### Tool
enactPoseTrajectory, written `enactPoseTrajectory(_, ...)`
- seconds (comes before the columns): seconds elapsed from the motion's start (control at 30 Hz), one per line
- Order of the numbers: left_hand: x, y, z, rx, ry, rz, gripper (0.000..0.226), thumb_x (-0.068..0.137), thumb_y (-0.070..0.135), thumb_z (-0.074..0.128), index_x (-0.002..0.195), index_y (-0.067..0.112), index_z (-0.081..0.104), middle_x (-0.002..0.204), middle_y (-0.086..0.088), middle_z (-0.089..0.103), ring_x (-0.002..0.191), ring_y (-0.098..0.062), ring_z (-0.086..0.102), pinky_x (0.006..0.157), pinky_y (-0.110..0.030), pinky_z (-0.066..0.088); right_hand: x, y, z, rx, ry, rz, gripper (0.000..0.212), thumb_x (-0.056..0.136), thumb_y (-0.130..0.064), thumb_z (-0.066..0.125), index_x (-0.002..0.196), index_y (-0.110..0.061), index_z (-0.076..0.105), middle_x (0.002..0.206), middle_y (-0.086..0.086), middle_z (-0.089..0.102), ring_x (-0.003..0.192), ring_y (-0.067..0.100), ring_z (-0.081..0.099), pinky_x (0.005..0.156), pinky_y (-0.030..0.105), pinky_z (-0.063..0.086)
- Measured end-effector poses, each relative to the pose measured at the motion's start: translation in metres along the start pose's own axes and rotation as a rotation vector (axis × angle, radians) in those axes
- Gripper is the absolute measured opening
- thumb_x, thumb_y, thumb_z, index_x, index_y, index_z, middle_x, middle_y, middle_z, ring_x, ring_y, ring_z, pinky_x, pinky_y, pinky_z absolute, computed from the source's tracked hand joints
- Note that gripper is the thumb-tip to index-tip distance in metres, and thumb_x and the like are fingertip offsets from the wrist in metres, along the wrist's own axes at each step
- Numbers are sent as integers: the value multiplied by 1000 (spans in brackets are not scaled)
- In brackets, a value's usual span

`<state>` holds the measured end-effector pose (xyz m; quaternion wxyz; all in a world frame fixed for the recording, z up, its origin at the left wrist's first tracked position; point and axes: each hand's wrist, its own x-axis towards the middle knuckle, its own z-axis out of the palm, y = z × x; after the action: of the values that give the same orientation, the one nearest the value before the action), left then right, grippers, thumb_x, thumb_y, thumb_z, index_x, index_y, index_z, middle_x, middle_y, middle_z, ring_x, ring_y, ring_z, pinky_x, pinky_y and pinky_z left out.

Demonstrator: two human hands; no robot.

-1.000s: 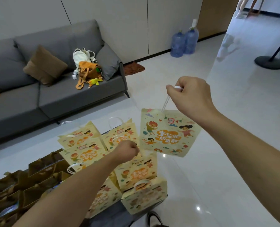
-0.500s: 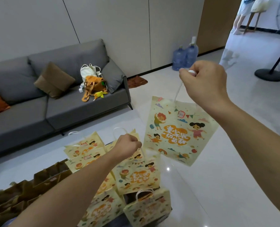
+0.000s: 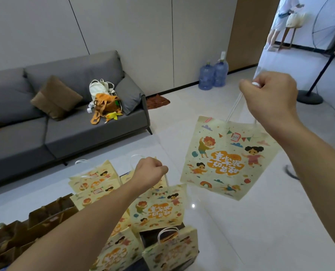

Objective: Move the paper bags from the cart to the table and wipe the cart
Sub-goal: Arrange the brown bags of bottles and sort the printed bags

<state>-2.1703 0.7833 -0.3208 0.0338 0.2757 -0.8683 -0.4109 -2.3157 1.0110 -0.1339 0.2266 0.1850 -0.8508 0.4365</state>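
Two bags are in hand at once here. The right hand (image 3: 270,98) has its fingers curled tight round the white handle of a printed paper bag (image 3: 225,159), which hangs clear in the air over the floor, tilted a bit, well apart from the rest. The left hand (image 3: 150,171) is fisted on the handle of a second bag (image 3: 158,208) that sits low among the others on the cart (image 3: 153,234); can't tell if it's fully off the cart yet. More printed bags (image 3: 93,180) stand behind and below it, and a row of brown paper bags (image 3: 51,214) sits to the left. No bench in view, only a grey sofa (image 3: 64,133) and water jugs (image 3: 213,75) by the wall.

Handling-wise, these look light. The hanging one swings flat and shows no bulge, so I'd guess empty or nearly so. The paper looks stiff enough to keep its shape but would crease or tear if grabbed by the body, so the twisted cord handles are the place to hold. Main risk is probably snagging neighbouring handles when lifting.
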Motion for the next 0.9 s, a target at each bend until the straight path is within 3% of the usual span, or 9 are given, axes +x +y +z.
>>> enactPoseTrajectory(0.13,-3,12,-13,-47,68,24,32,77,17,59,55,11,37,60,-6,28,53,-19,27,56,-35,25,6,-1,-13,33,35,-9,39,83,-19,59,50,-16,37,49,1,31,49,14,26,54,32,25)
enactPoseTrajectory(0.27,-5,24,-32,-103,103,50,31,79,16,59,57,11,37,62,-8,28,49,-20,29,52,-30,29,17,-9,-24,25,88,0,40,86,-23,58,52,-12,42,50,3,34,50,17,28,52,30,26)
enactPoseTrajectory(0.43,-4,48,-47,-170,136,127,34,78,15,59,58,12,31,63,-8,23,57,-19,21,57,-35,19,22,-21,-25,-29,97,-20,34,85,-24,59,58,-5,51,53,3,43,58,21,39,56,35,29)
enactPoseTrajectory(0.57,-4,70,-60,-188,170,181,36,77,13,60,59,7,29,63,-9,21,59,-20,20,60,-37,18,21,-28,-27,-50,74,-29,40,87,-23,61,53,-11,44,52,2,41,55,21,38,59,36,29)
enactPoseTrajectory(0.67,-3,88,-71,-224,181,206,37,78,12,61,60,0,31,64,-9,22,61,-21,20,60,-37,19,22,-29,-30,-51,66,-52,41,88,-24,60,52,-15,44,52,2,44,55,21,40,57,35,29)
enactPoseTrajectory(0.8,-2,107,-97,-320,215,236,32,77,18,62,57,12,39,61,-7,27,58,-21,24,60,-37,23,25,-27,-31,-60,65,-62,42,89,-23,60,52,-15,43,52,2,43,53,16,38,54,33,31)
enactPoseTrajectory(0.9,-6,119,-119,-396,278,215,40,79,15,63,47,19,39,50,-1,31,47,-17,29,53,-32,26,19,-22,-21,-75,38,-75,43,89,-22,59,51,-13,40,50,2,39,52,17,35,53,34,30)
